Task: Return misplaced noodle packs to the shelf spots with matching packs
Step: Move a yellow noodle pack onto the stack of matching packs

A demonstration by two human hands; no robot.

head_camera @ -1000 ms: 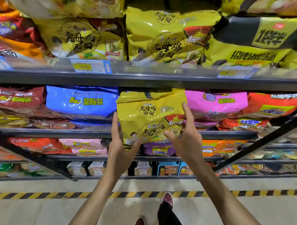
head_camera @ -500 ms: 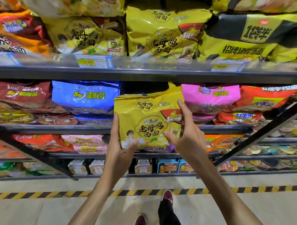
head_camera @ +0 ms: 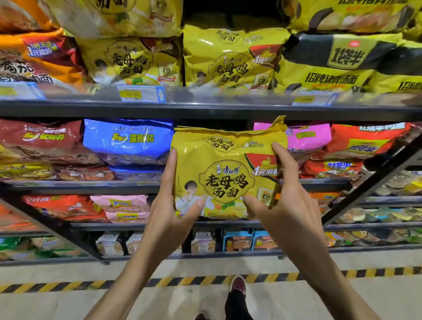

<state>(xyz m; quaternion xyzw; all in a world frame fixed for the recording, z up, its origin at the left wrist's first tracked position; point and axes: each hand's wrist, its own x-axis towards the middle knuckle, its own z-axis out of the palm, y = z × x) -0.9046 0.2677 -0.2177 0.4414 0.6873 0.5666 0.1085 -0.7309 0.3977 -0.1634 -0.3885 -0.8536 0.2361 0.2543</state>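
I hold a yellow noodle multipack (head_camera: 226, 175) upright in front of the middle shelf, between the blue pack (head_camera: 128, 139) and the pink pack (head_camera: 305, 137). My left hand (head_camera: 171, 206) grips its lower left edge, thumb on the front. My right hand (head_camera: 283, 201) grips its right side, thumb across the bottom front. Matching yellow packs (head_camera: 230, 61) stand on the upper shelf directly above, with another matching pack (head_camera: 134, 59) to their left.
The upper shelf's grey rail (head_camera: 207, 106) with price tags runs just above the held pack. Black-and-yellow packs (head_camera: 342, 61) fill the upper right, red and orange packs (head_camera: 365, 144) the sides. A dark gap (head_camera: 228, 5) lies above the matching packs. Lower shelves hold cup noodles.
The yellow pack has come out of the middle shelf toward me and now stands clear in front of it. Both hands kept their grip on it. The view tilted upward.
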